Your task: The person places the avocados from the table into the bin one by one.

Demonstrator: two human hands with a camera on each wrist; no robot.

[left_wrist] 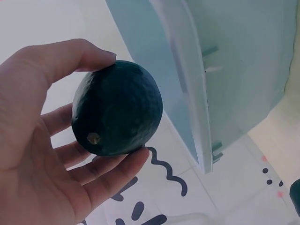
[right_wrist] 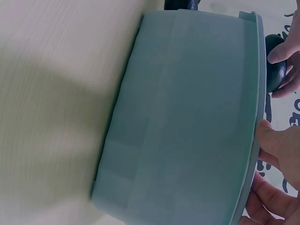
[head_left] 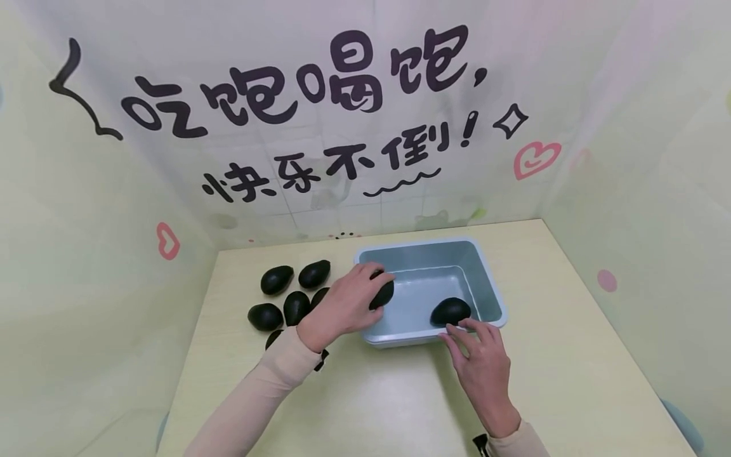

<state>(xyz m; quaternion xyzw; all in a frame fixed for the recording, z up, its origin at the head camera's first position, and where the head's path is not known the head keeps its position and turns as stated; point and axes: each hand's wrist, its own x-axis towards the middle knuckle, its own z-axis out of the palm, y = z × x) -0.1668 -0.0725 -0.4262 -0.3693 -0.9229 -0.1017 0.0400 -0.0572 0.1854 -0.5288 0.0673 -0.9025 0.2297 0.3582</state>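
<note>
My left hand (head_left: 348, 298) grips a dark avocado (left_wrist: 119, 108) between thumb and fingers, at the left end of a blue-grey plastic bin (head_left: 414, 298). In the left wrist view the avocado's stem end faces the camera, and the bin's rim is beside it. Inside the bin, a second avocado (head_left: 450, 310) lies near the front right. My right hand (head_left: 484, 371) pinches the bin's front rim close to that avocado. The right wrist view has the thumb on the outer side of the bin's wall (right_wrist: 178, 117), with the other fingers over the rim.
Left of the bin, several more avocados (head_left: 296, 308) lie in a loose group on the pale wooden table (head_left: 571, 355), some partly hidden by the left arm. A printed cloth backdrop (head_left: 320, 222) with black lettering stands behind and along both sides.
</note>
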